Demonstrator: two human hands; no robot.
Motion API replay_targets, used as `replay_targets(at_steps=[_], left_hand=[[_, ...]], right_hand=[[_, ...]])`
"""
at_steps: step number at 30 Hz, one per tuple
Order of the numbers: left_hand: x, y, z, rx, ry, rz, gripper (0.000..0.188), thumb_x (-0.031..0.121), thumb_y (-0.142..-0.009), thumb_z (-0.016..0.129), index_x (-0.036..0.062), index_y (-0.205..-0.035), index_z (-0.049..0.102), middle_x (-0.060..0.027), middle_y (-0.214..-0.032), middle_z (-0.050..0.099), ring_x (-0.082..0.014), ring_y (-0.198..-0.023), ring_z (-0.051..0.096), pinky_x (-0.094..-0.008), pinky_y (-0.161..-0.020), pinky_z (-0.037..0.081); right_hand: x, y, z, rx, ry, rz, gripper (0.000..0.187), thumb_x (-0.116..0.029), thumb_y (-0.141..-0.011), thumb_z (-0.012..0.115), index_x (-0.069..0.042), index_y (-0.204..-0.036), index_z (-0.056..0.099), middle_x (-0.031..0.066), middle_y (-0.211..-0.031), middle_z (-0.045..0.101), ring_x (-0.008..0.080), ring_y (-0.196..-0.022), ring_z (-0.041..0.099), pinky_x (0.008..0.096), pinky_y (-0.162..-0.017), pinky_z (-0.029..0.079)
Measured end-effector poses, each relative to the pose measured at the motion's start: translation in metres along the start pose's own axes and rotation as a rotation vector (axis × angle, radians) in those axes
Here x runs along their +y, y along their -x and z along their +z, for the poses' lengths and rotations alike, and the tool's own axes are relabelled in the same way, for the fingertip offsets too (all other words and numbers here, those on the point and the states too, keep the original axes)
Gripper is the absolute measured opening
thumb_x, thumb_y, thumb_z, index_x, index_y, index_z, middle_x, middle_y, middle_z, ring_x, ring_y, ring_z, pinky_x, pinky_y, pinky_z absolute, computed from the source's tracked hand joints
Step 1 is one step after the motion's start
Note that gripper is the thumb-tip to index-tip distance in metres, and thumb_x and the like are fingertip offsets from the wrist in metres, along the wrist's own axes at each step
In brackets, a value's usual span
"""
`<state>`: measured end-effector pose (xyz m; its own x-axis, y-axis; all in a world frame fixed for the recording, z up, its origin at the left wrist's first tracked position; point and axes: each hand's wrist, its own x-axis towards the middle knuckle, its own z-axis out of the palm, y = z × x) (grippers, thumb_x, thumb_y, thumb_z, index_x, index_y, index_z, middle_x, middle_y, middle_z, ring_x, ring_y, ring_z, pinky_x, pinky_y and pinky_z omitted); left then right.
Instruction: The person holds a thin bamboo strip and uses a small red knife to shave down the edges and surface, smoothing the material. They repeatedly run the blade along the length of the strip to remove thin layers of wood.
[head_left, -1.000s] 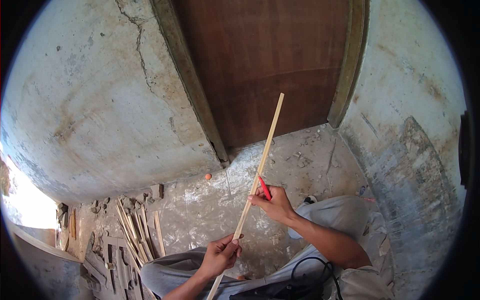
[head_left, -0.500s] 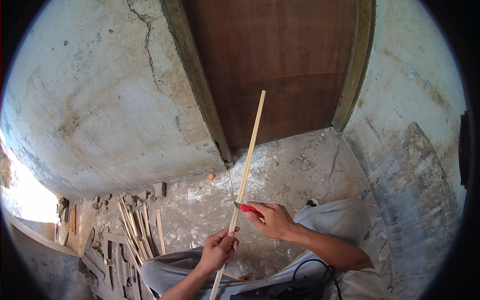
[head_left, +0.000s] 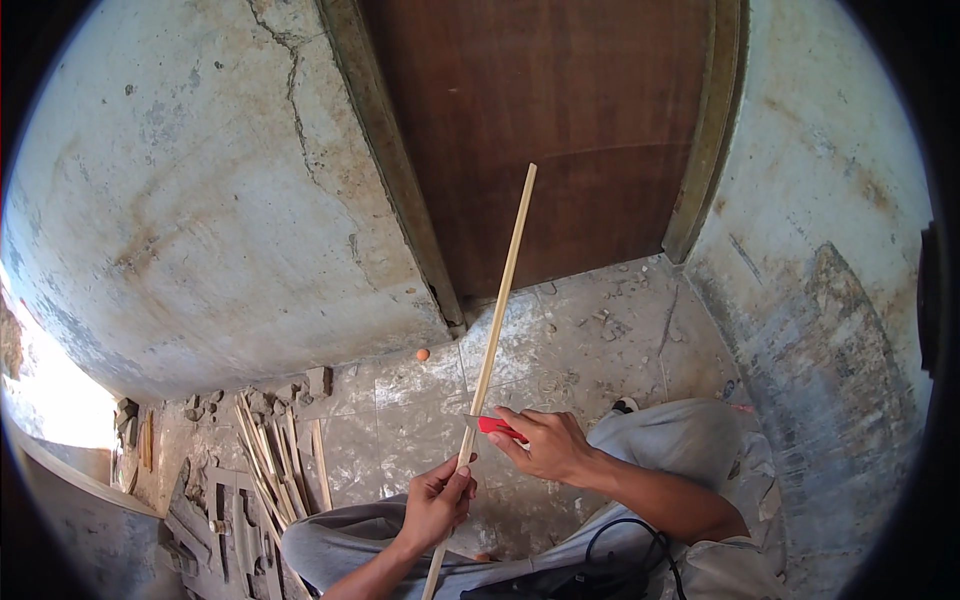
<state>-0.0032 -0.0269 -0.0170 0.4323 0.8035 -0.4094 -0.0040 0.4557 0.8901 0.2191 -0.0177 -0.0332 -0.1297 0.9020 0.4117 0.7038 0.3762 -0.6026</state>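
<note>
A long, pale wooden strip (head_left: 507,275) slants up from my lap, its far end in front of the brown door. My left hand (head_left: 438,503) is closed around its lower part, thumb on top. In my right hand (head_left: 545,443) is a red-handled knife (head_left: 503,429), gripped with the fingers wrapped over the handle. Its short blade lies against the strip a little above my left hand. The right palm hides part of the handle.
Several similar wooden strips (head_left: 275,460) lean in a bundle left of my knee, beside a grey slotted panel (head_left: 240,530). A small orange ball (head_left: 423,354) and rubble (head_left: 270,400) lie by the cracked wall (head_left: 200,200). Ahead is a brown door (head_left: 560,120). A black cable (head_left: 640,527) crosses my lap.
My right hand and the knife have shifted slightly down the strip toward my left hand. The strip's far end sits a little higher. My left hand keeps its hold.
</note>
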Motion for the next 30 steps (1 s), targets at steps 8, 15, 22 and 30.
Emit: replay_targets(at_steps=[8,15,22,30], left_hand=[[-0.0021,0.0008,-0.0001,0.003,-0.024,-0.004,0.032,0.022,-0.105,0.049,0.0069,-0.132,0.058,-0.0009,-0.076,0.056,-0.0029,-0.047,0.038,-0.0207,-0.043,0.032],[-0.0024,0.0016,0.0007,0.0,-0.01,-0.009,0.031,0.023,-0.105,0.048,0.0067,-0.13,0.057,-0.0004,-0.074,0.054,-0.0031,-0.046,0.036,-0.021,-0.041,0.03],[0.0011,0.0045,0.0043,0.023,-0.007,-0.016,0.029,0.02,-0.105,0.048,0.004,-0.127,0.058,0.001,-0.072,0.053,-0.0028,-0.048,0.04,-0.0203,-0.042,0.031],[0.0038,0.0102,0.0062,0.06,-0.088,0.021,0.028,0.02,-0.106,0.048,0.0036,-0.126,0.058,0.0012,-0.071,0.052,-0.003,-0.048,0.039,-0.0207,-0.042,0.031]], right_hand=[[0.0006,0.0,0.0025,0.014,0.014,-0.006,0.045,-0.037,-0.092,0.064,0.0,-0.117,0.066,0.015,-0.078,0.071,0.0319,-0.06,0.069,0.043,-0.052,0.055],[-0.0047,-0.0021,-0.0006,0.009,0.065,0.034,0.042,-0.038,-0.091,0.064,-0.003,-0.113,0.068,0.012,-0.074,0.07,0.0306,-0.057,0.068,0.0433,-0.049,0.054],[-0.0023,-0.0029,-0.0007,-0.004,0.094,0.048,0.041,-0.039,-0.09,0.065,-0.003,-0.109,0.069,0.0103,-0.071,0.069,0.0294,-0.056,0.068,0.0434,-0.047,0.053],[-0.005,-0.0042,0.0033,0.046,0.13,0.023,0.033,-0.036,-0.089,0.067,-0.006,-0.101,0.069,0.0091,-0.069,0.07,0.0269,-0.054,0.068,0.0402,-0.046,0.052]])
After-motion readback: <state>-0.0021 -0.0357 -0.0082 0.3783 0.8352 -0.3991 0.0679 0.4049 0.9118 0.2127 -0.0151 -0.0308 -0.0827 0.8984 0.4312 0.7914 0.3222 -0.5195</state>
